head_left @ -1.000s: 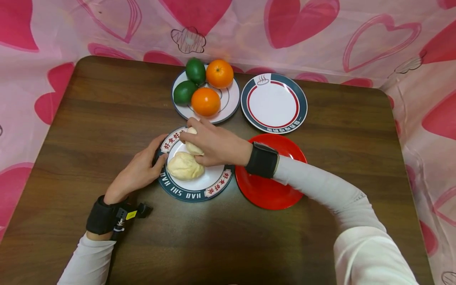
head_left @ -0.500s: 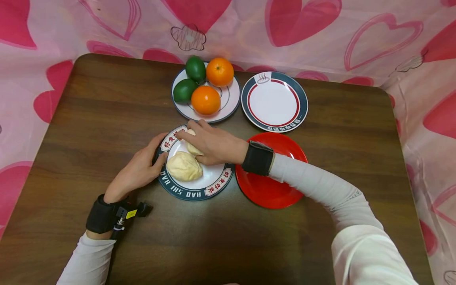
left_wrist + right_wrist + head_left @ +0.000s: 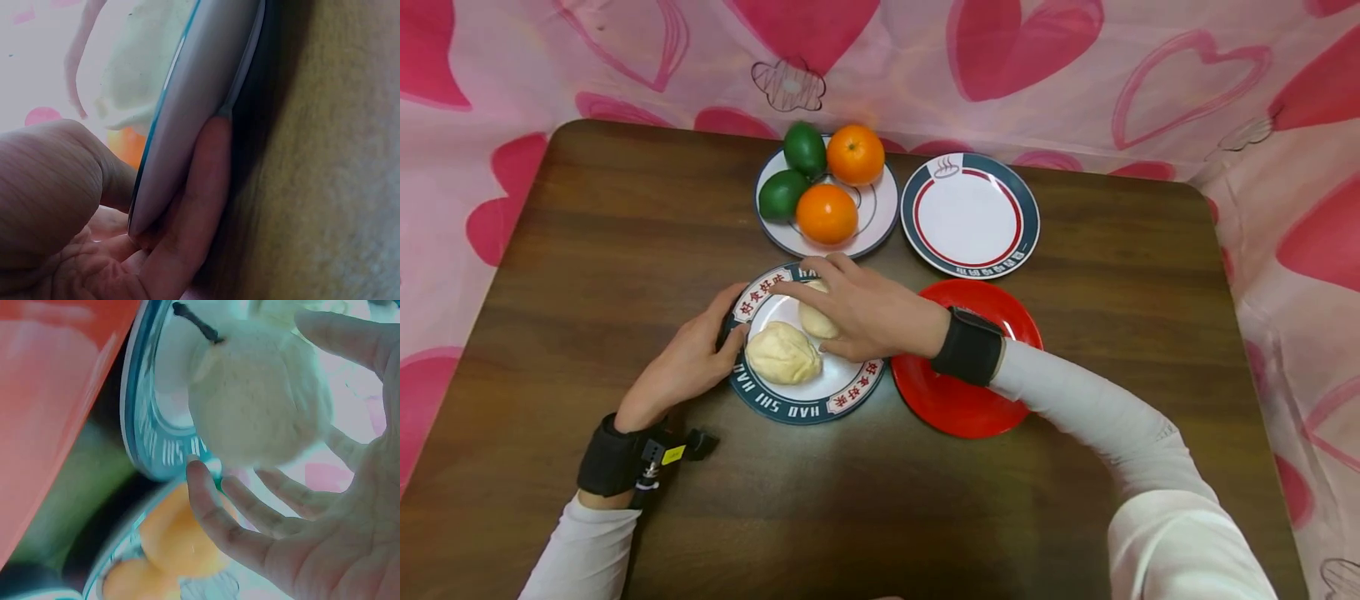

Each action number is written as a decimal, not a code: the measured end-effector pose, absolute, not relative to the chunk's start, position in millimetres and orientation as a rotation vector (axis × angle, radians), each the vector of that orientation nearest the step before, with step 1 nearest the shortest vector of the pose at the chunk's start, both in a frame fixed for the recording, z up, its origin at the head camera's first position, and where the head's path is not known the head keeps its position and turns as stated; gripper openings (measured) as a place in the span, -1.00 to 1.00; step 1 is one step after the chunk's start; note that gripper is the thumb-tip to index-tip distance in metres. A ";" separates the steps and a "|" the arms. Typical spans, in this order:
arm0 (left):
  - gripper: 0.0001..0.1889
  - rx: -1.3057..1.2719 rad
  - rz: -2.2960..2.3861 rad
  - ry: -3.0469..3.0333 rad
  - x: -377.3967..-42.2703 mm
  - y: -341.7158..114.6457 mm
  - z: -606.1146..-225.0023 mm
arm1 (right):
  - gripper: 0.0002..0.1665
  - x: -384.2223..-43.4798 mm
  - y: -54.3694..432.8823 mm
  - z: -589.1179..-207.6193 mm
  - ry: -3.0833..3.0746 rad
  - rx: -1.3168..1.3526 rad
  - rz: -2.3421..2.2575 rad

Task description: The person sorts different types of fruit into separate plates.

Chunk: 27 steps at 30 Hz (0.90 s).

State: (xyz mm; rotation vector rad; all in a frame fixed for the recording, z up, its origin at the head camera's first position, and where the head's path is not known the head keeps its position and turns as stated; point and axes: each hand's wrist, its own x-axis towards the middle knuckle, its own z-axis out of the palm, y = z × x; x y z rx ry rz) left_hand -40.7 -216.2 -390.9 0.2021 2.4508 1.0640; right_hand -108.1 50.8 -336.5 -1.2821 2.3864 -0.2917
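In the head view, my left hand (image 3: 688, 358) grips the left rim of a dark-rimmed white plate (image 3: 769, 406). The left wrist view shows the thumb above the plate's edge (image 3: 200, 94) and fingers (image 3: 209, 169) underneath. My right hand (image 3: 883, 312) hovers over the same plate, fingers spread around a pale pear (image 3: 816, 310) that they partly cover. From the right wrist, the pear (image 3: 256, 394) shows a dark stem, and the fingers (image 3: 215, 515) stand loosely about it. A pale yellow lumpy piece (image 3: 784, 353) lies beside the pear, nearer the person.
Behind, a white plate (image 3: 880, 212) bears two oranges (image 3: 827, 214) and two dark green oval fruits (image 3: 782, 195). A blue-rimmed plate (image 3: 970, 217) stands at its right. Below my right wrist lies a red plate (image 3: 962, 412), close to the dark-rimmed one.
My right hand's fingers have spread and the hand has shifted slightly right, exposing more of the pear. The left hand stays at the plate's rim.
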 end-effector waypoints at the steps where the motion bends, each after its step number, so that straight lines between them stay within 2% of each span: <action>1: -0.31 0.199 1.060 2.450 -40.7 -216.0 -390.6 | 0.03 -106.4 55.1 -334.5 2.401 -1.273 -0.327; 8: -0.31 0.191 1.027 2.468 -40.2 -214.9 -387.9 | -0.04 -92.8 107.5 -320.8 2.554 -1.084 -0.645; 18: -0.28 0.171 1.001 2.472 -38.8 -215.4 -390.0 | -0.38 -67.4 232.6 -345.2 2.811 -0.153 -0.893; 22: -0.27 0.169 1.004 2.454 -39.8 -215.1 -389.2 | -0.29 -51.4 258.9 -358.3 2.680 0.116 -0.839; 27: -0.27 0.186 0.999 2.448 -43.1 -210.9 -388.0 | -0.24 -38.3 266.6 -375.0 2.579 0.190 -0.801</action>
